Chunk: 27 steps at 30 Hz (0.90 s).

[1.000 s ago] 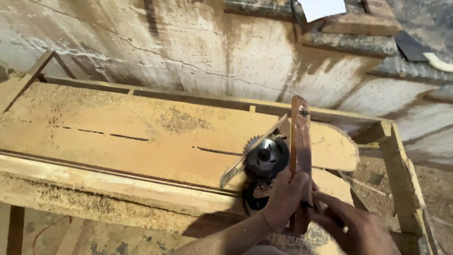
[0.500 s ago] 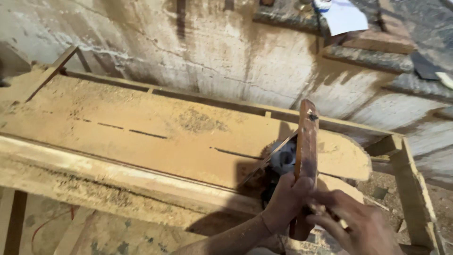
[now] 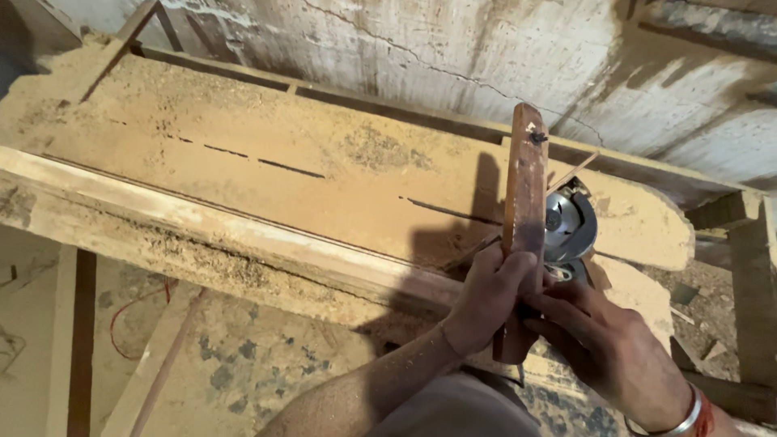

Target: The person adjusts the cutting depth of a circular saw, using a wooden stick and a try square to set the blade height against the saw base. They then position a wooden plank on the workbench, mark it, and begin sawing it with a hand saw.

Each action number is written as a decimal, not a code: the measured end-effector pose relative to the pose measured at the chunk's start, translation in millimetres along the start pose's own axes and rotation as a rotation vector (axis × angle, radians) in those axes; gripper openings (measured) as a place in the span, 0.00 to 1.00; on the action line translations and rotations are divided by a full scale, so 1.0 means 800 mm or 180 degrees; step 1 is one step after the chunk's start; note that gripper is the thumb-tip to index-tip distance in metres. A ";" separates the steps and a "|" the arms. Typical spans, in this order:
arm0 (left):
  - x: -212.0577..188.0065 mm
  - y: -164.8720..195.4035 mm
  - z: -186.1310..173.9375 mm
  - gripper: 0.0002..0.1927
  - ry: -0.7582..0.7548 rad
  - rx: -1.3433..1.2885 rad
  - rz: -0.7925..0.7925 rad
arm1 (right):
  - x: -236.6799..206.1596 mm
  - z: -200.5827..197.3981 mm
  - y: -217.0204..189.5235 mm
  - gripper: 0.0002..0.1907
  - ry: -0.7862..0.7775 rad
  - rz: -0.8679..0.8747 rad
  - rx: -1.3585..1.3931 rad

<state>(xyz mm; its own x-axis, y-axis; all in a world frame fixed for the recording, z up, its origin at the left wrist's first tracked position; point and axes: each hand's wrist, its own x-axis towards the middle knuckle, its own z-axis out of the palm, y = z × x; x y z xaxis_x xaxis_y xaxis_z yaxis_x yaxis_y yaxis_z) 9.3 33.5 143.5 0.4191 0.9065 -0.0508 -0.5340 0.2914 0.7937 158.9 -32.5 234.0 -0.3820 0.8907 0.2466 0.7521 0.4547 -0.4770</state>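
Left hand (image 3: 486,295) and right hand (image 3: 603,344) clamp wood strip (image 3: 524,218) low; stiff, light, beside saw blade (image 3: 566,222).

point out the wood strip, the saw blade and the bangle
wood strip (image 3: 524,186), head view, upper half of its broad face
saw blade (image 3: 566,222), head view, disc right of the strip
bangle (image 3: 681,419), head view, metal band on the right wrist

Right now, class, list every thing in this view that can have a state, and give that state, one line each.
Reddish-brown wooden strip: upright, gripped by both hands.
Left hand: closed around the strip.
Right hand: fingers on the strip's lower end.
Round metal saw blade: beside the strip; spinning cannot be told.
Sawdust-covered wooden bench: slotted, dusty.
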 end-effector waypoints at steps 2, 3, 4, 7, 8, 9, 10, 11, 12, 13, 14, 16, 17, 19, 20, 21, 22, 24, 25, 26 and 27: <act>-0.010 -0.003 0.001 0.16 0.0001 -0.0026 -0.0099 | -0.003 0.001 -0.007 0.14 0.0070 0.0143 0.0084; -0.015 -0.004 0.003 0.16 0.0010 -0.0037 -0.0139 | -0.006 0.002 -0.006 0.12 -0.0009 0.0367 0.0133; -0.021 -0.007 0.005 0.16 0.0045 0.0018 -0.0018 | -0.011 0.003 -0.005 0.09 -0.0096 0.0596 0.0188; -0.032 -0.013 0.015 0.15 0.0214 0.0165 0.0222 | -0.030 0.012 0.003 0.10 -0.0721 0.1850 0.0936; -0.034 -0.016 0.020 0.14 0.0296 0.0172 0.0211 | -0.036 0.017 0.006 0.14 -0.0972 0.2365 0.1267; -0.036 -0.018 0.024 0.14 0.0383 0.0179 0.0191 | -0.043 0.020 0.008 0.13 -0.0820 0.2261 0.1624; -0.038 -0.021 0.028 0.13 0.0475 0.0201 0.0215 | -0.051 0.021 0.010 0.13 -0.0681 0.2167 0.1985; -0.040 -0.024 0.031 0.13 0.0568 0.0220 0.0231 | -0.059 0.017 0.013 0.09 -0.0483 0.1744 0.1902; -0.043 -0.028 0.036 0.13 0.0661 0.0252 0.0248 | -0.067 0.012 0.014 0.07 -0.0279 0.1327 0.1796; -0.048 -0.033 0.041 0.12 0.0740 0.0405 0.0342 | -0.072 0.005 0.019 0.09 -0.0002 0.0579 0.1249; -0.055 -0.039 0.048 0.12 0.0821 0.0560 0.0438 | -0.077 -0.003 0.022 0.17 0.0283 -0.0161 0.0696; -0.068 -0.050 0.061 0.12 0.0871 0.0689 0.0471 | -0.084 -0.008 0.026 0.14 0.0200 -0.0438 0.0593; -0.074 -0.056 0.069 0.12 0.0828 0.0653 0.0404 | -0.089 -0.011 0.029 0.13 0.0165 -0.0561 0.0529; -0.085 -0.068 0.085 0.12 0.0851 0.0758 0.0333 | -0.106 -0.016 0.032 0.11 -0.0095 -0.0043 0.0543; -0.092 -0.074 0.093 0.13 0.0923 0.0908 0.0333 | -0.117 -0.018 0.034 0.10 -0.0237 0.0210 0.0553; -0.096 -0.080 0.100 0.14 0.0995 0.1062 0.0345 | -0.128 -0.019 0.036 0.07 -0.0664 0.0962 0.0723; -0.099 -0.086 0.108 0.14 0.1026 0.1011 0.0299 | -0.141 -0.020 0.039 0.07 -0.1075 0.1729 0.0897; -0.105 -0.101 0.122 0.13 0.1085 0.0911 0.0188 | -0.163 -0.021 0.046 0.08 -0.0971 0.1987 0.1267; -0.107 -0.107 0.127 0.12 0.1103 0.0974 0.0168 | -0.174 -0.022 0.050 0.11 -0.0448 0.1470 0.1451; -0.110 -0.114 0.131 0.11 0.1117 0.1035 0.0144 | -0.186 -0.023 0.055 0.17 0.0096 0.0969 0.1623; -0.111 -0.119 0.135 0.11 0.1121 0.1098 0.0130 | -0.192 -0.023 0.061 0.18 0.0056 0.0568 0.1447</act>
<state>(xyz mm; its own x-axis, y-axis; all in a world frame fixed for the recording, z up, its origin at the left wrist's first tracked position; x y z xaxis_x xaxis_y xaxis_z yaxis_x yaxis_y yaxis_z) 102.4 -107.5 137.8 0.0976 0.9806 -0.1699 -0.2457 0.1892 0.9507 264.3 -147.4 187.9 -0.2564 0.9564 0.1397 0.4928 0.2537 -0.8324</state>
